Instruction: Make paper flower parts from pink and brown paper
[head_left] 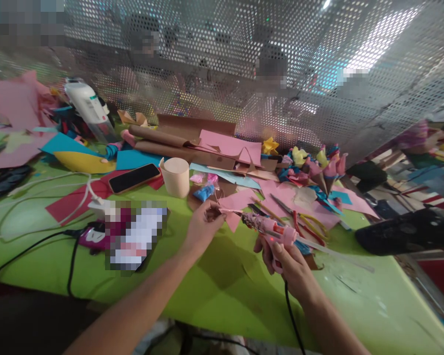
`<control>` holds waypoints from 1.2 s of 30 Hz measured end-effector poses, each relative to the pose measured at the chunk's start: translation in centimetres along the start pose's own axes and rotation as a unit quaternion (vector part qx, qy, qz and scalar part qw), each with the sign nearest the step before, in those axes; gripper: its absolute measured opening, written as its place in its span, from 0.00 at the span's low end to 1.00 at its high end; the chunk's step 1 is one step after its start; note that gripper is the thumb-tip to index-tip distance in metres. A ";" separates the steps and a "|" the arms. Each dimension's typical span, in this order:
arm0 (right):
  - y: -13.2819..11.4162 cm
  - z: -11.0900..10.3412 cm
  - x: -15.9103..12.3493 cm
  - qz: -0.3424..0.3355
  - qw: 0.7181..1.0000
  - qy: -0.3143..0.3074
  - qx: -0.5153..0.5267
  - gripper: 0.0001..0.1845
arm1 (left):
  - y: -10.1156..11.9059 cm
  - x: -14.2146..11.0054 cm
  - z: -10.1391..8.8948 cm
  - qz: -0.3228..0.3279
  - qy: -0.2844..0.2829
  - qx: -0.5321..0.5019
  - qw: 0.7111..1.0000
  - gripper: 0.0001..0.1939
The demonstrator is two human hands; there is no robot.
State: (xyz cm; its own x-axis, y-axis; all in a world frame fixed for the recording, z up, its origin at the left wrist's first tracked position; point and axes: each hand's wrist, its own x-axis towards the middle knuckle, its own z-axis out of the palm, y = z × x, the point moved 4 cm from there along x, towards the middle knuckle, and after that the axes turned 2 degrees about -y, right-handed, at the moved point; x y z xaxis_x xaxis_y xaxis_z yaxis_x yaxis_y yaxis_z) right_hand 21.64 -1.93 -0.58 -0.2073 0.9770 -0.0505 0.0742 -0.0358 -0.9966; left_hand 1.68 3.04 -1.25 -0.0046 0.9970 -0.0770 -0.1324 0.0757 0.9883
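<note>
Glue gun (285, 233): had a pink body, a glowing red light and a crusted, mottled front end; it pointed left above the green table (207, 301)
Glue stick (333, 252): jutted pale from the rear, rightward
Right hand (283, 259): gripped the handle
Pink paper (232, 223): was small and pointed, by the nozzle; contact could not be told
Left hand (207, 219): pinched the paper's left edge

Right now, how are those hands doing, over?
Left hand pinching pink paper. Right hand gripping glue gun, aimed at the paper. Scissors lying just beyond the gun.
</note>
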 end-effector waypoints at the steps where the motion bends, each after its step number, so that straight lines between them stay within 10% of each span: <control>1: 0.0 0.0 0.0 0.000 1.000 0.001 0.001 0.26 | 0.0 0.0 0.0 -0.002 0.005 0.000 1.000 0.12; 36: 0.3 -0.3 0.2 0.011 1.000 0.017 -0.006 0.28 | -0.1 0.3 -0.5 0.004 0.021 -0.007 1.000 0.13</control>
State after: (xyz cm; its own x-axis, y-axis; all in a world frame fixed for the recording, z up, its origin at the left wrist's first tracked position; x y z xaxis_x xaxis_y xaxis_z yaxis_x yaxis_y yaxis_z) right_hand 21.95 -1.70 -0.90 -0.1714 0.9828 -0.0692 0.0906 -0.0542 -0.9944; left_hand 1.18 3.30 -1.45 -0.0477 0.9961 -0.0743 -0.1451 0.0667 0.9872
